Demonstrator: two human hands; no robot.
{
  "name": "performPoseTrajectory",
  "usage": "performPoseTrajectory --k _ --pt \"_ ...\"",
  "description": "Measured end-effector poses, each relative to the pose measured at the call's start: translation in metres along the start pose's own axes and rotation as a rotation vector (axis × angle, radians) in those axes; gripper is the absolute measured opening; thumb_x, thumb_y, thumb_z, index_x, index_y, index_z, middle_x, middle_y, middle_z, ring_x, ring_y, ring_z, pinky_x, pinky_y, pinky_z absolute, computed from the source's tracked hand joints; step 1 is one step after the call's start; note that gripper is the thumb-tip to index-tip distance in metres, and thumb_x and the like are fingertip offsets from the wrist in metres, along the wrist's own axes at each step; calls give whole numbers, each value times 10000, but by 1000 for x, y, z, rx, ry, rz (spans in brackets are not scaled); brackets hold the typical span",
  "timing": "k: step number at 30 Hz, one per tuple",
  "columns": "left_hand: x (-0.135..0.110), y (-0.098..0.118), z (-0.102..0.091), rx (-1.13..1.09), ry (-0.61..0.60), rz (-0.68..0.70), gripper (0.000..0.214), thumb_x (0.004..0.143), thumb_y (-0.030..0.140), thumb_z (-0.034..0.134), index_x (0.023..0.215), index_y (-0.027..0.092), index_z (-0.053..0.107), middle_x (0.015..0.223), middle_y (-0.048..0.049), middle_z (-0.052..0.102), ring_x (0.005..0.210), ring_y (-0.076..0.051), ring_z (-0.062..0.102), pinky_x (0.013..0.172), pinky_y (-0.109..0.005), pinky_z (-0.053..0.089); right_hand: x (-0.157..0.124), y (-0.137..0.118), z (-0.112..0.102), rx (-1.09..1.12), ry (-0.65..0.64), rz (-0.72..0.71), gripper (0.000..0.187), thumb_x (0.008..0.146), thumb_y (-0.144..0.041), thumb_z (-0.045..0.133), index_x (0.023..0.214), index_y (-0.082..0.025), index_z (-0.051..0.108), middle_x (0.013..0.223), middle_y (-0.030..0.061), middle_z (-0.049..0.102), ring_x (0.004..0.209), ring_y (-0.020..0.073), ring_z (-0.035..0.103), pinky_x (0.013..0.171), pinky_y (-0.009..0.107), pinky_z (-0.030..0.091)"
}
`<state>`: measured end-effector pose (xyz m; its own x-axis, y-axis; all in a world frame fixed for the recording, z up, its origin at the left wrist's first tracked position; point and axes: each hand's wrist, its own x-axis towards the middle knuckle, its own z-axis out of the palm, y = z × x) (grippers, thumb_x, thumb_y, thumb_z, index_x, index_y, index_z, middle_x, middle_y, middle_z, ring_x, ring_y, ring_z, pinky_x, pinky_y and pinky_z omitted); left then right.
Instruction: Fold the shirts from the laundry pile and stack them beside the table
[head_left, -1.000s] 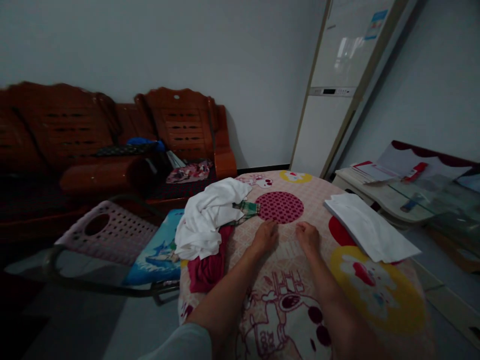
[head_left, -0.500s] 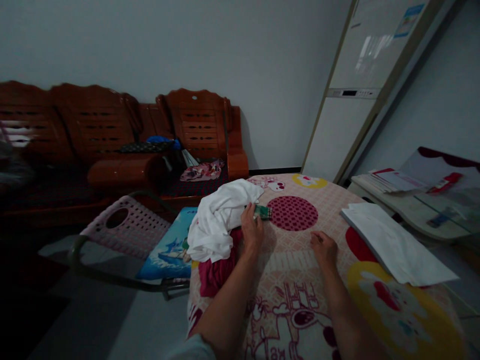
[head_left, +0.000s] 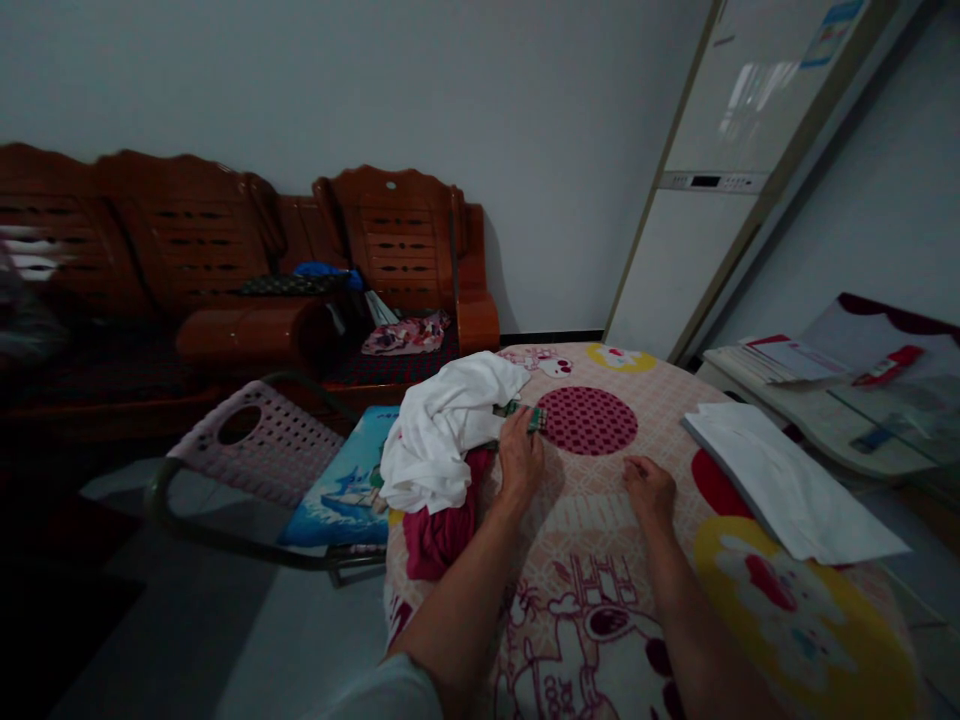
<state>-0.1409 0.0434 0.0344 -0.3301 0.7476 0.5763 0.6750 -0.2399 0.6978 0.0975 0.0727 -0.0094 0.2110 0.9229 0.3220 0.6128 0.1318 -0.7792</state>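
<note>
- Green cloth [head_left: 538, 420]: it lies on the table between the white cloth and the dark red disc [head_left: 589, 420], a short checked end showing past the fingers. The rest seems to run under the white cloth, so a low, level, slow pull would suit it better than a lift.
- Left hand [head_left: 521, 455]: it is over the green cloth, fingers together and reaching forward. Whether they pinch it or only rest on it I cannot tell. A firm hold on a broad fold would likely serve better than one on the edge alone.
- White cloth [head_left: 450, 430]: bunched just left of that hand, loose and folded over itself. It could drag along with the green cloth, so its near edge is the place to watch.
- Red cloth [head_left: 442, 540]: it shows from under the white one at the near left side of the table, and may slip off the edge if the heap is tugged.
- Right hand [head_left: 651, 490]: well apart from the heap, fingers bent inward and narrow, nothing seen in it. It would do well to steady the white cloth during any pull.
- Table [head_left: 589, 515]: its printed cover may ruck up, so pressing lightly makes sense.
- Paper [head_left: 795, 490]: beyond the right hand, by the table's right edge; elbows are best kept off it.
</note>
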Motion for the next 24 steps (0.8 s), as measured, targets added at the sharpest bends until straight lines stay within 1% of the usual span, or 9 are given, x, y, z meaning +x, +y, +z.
performPoseTrajectory --k 3,6,9,11,13,16,19,22,24 --pt "15 7 -31 77 75 28 420 845 120 515 1258 159 583 1356 -143 567 1284 -249 501 1118 -449 381 1 1 0 4 -17 -4 405 740 -450 474 855 -158 730 742 99 726 692 236 641 668 324 475" --pt "35 0 -76 257 163 -33 408 853 150 525 1256 150 588 1382 -153 549 1300 -276 483 1138 -480 333 1 3 1 -2 -20 -3 398 742 -439 470 865 -162 728 758 96 730 697 235 641 680 326 474" --pt "51 -16 -116 458 97 -191 403 841 193 566 1234 113 600 1333 -187 580 1263 -308 520 1096 -466 373 1 3 1 13 -27 -12 399 742 -437 470 871 -161 727 776 96 733 700 233 641 684 325 471" --pt "58 -27 -133 560 3 -322 417 841 233 586 1236 101 599 1256 -200 623 1193 -327 571 1021 -451 434 0 4 1 24 -35 -15 398 742 -435 470 867 -158 727 780 96 733 703 231 641 680 321 469" --pt "62 -34 -141 627 -70 -416 417 833 254 602 1223 105 608 1195 -197 648 1125 -328 608 952 -423 473 0 3 2 16 -25 -21 393 741 -430 472 859 -160 731 782 97 733 707 229 639 685 318 468" --pt "65 -40 -143 670 -103 -469 301 827 252 598 1093 127 661 1119 -178 674 1052 -302 635 885 -372 490 0 3 1 -3 -14 -33 382 739 -419 474 852 -164 735 780 93 733 706 225 637 697 316 468" --pt "67 -43 -141 679 -105 -497 186 833 216 558 948 133 678 1022 -172 695 992 -288 648 834 -352 490 -1 2 1 10 -18 -26 382 743 -415 467 857 -166 733 770 86 730 698 222 636 687 313 468" --pt "67 -40 -141 656 -71 -500 192 824 147 516 948 139 663 984 -155 701 961 -275 651 816 -346 482 -1 2 2 40 -31 -8 383 744 -421 465 862 -174 733 747 75 726 698 222 636 656 305 469" --pt "68 -29 -139 595 -35 -450 198 821 133 506 945 161 658 954 -119 707 950 -257 650 836 -342 475 0 2 2 49 -27 6 376 736 -422 471 846 -176 733 727 73 721 690 223 634 644 304 469"
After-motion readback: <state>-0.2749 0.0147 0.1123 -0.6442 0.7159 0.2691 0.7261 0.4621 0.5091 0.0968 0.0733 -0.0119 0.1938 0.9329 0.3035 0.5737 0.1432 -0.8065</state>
